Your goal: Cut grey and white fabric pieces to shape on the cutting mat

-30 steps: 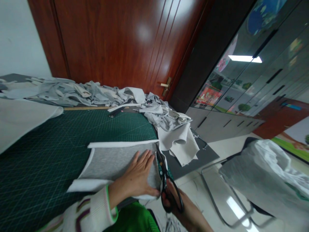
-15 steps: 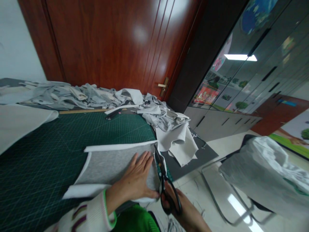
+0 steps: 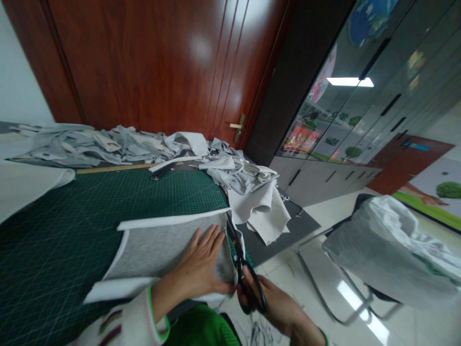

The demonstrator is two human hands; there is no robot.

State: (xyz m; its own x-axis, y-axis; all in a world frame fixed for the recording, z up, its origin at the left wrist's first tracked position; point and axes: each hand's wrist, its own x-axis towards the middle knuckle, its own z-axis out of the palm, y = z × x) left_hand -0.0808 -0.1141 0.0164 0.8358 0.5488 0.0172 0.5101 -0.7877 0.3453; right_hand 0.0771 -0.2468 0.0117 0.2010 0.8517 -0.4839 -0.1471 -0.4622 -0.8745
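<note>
A piece of grey fabric (image 3: pixel 154 250) with white rolled edges lies on the green cutting mat (image 3: pixel 54 250). Pressing flat on its right part is my left hand (image 3: pixel 201 262), fingers spread. My right hand (image 3: pixel 273 300) grips the black handles of a pair of scissors (image 3: pixel 248 283). The scissor blades point away from me along the fabric's right edge, and a narrow strip of cloth (image 3: pixel 240 235) curls to the right of them. Part of the blades is hidden by the cloth.
Fabric scraps (image 3: pixel 133 146) are heaped along the back of the table, with larger off-white pieces (image 3: pixel 268 211) at the right corner. A black-handled tool (image 3: pixel 162 172) lies at the mat's far edge. At left is a pale cloth (image 3: pixel 29 187); at right, a chair holds a full white bag (image 3: pixel 389 254).
The scissor handles have drawn closer together, and the blades look more nearly closed along the fabric's edge. My left hand stays pressed on the fabric. The whole view has shifted slightly.
</note>
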